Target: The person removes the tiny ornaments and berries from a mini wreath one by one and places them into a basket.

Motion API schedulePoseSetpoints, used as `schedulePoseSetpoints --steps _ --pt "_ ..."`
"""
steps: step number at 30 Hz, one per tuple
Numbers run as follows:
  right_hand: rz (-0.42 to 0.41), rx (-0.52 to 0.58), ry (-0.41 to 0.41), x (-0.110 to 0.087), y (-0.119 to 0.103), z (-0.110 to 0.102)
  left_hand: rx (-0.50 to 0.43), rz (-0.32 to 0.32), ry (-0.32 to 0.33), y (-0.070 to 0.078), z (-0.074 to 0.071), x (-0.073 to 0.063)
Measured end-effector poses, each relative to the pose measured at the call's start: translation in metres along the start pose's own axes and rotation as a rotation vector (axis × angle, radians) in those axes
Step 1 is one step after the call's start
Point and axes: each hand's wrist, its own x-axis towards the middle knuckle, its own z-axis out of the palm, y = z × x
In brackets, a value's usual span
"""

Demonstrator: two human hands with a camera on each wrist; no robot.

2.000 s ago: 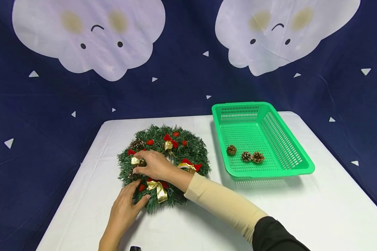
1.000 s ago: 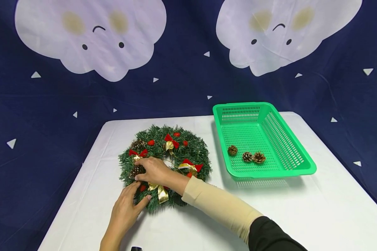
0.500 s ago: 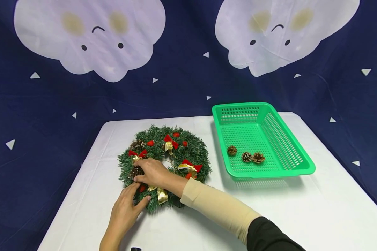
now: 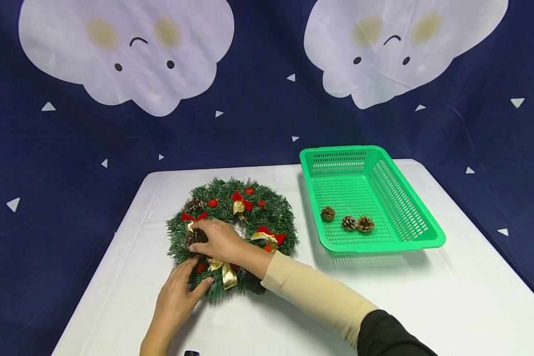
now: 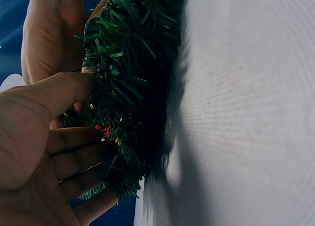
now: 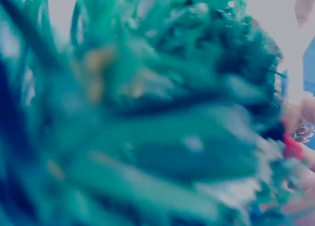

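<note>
A green wreath [image 4: 273, 207] with red-and-gold bows and pine cones lies on the white table. My left hand [image 4: 175, 294] grips its near left edge, thumb and fingers spread on either side of a section. In the left wrist view, the thumb and fingertips [image 5: 93, 137] meet the green needles beside a small red ornament [image 5: 107, 132]. My right hand [image 4: 222, 241] reaches across the wreath's middle and pinches a pine cone [image 4: 191, 241] on the left side, below a red bow [image 4: 193, 216]. The palm hides part of that side. Blurred needles [image 6: 162, 152] fill the right wrist view.
A green perforated basket [image 4: 376, 247] stands at the right, with 3 pine cones [image 4: 357, 223] inside. A small black object [image 4: 191, 353] shows at the table's front edge. Behind the table [image 4: 463, 291] hangs a dark blue cloth [image 4: 258, 143] printed with clouds.
My right hand dipped slightly toward the near side over the pine cone, then rose a little, its thumb shifting at the cone. The left hand and the wreath have stayed in place.
</note>
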Motion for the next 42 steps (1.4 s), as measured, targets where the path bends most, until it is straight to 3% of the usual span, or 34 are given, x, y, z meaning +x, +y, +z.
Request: schedulePoseSetpoints --steps 15,22,42 --pt "0.028 0.087 0.093 -0.014 0.002 -0.038 0.0 -0.026 -0.031 0.0 -0.001 0.001" --pt "0.039 0.186 0.144 -0.026 0.01 -0.054 -0.002 -0.025 -0.033 0.0 -0.001 0.001" --pt "0.05 0.256 0.305 -0.054 0.028 -0.092 -0.008 0.007 0.019 -0.002 0.002 -0.001"
